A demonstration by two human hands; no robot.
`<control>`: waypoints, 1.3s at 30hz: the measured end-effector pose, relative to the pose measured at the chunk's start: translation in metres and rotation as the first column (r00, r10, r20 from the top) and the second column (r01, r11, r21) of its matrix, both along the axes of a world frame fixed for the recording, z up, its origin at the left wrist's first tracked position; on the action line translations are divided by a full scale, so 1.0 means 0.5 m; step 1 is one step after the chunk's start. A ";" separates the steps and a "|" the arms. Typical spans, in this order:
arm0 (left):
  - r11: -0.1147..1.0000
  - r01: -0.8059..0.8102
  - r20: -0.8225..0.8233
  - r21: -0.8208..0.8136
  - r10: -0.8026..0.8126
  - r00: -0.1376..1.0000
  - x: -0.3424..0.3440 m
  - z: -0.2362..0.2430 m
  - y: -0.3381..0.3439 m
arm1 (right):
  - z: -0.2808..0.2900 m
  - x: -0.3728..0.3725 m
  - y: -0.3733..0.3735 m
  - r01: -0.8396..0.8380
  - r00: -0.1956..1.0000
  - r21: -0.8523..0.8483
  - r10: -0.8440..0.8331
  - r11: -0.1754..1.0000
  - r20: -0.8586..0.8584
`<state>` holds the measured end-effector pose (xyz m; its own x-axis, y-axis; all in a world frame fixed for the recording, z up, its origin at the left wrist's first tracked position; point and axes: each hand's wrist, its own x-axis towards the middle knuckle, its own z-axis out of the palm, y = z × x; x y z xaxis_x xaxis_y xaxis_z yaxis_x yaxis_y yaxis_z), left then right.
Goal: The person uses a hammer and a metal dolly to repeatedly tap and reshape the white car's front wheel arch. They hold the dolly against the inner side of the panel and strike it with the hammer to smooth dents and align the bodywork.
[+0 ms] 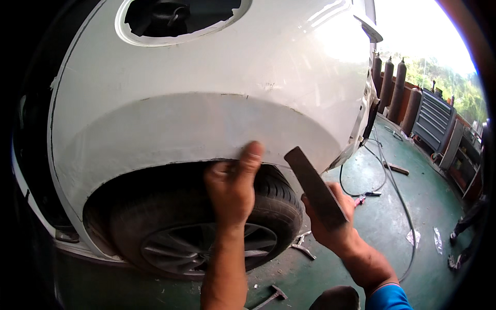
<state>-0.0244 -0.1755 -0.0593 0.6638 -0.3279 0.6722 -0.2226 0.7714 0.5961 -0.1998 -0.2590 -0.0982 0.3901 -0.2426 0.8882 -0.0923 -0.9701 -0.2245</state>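
One dark flat bar sits in the closed fingers of the right hand, just right of the left hand, whose fingers curl near the wheel-arch edge, grip unclear. A stray swing could bruise that thumb or dent the white panel.

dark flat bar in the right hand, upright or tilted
Tilted: the bar slants in the head view, upper end leaning left, lower end gripped in the right hand.

Four tall gas cylinders, standing in a row; one grey drawer cabinet, beside them. On green floor: one long hose, curved; one bar; plastic scraps; one hammer.
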 end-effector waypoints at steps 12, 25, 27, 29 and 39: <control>0.987 0.008 -0.010 -0.162 -0.009 1.000 0.023 0.015 0.021 | 0.034 0.030 0.039 -0.048 0.998 -0.043 0.050 0.998 0.035; 0.982 0.052 -0.031 -0.181 -0.059 0.998 0.014 0.024 0.026 | 0.049 0.054 0.034 -0.005 0.998 -0.134 -0.004 0.991 -0.064; 0.985 0.044 -0.046 -0.164 -0.052 0.998 0.017 0.024 0.030 | 0.040 0.050 0.046 -0.020 0.999 -0.160 0.026 0.987 0.037; 0.990 0.020 -0.081 -0.139 -0.031 0.996 0.018 0.023 0.034 | 0.033 0.061 0.035 -0.020 1.000 -0.115 0.020 0.993 0.004; 0.977 -0.112 -0.147 -0.182 0.086 0.986 0.067 0.044 0.088 | 0.044 0.069 0.073 -0.273 0.957 0.199 0.286 0.941 -0.038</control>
<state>0.0089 -0.1315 -0.0375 0.7766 -0.1317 0.6160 -0.2297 0.8514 0.4716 -0.1655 -0.2224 -0.0762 0.5221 -0.2764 0.8069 0.1561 -0.8991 -0.4090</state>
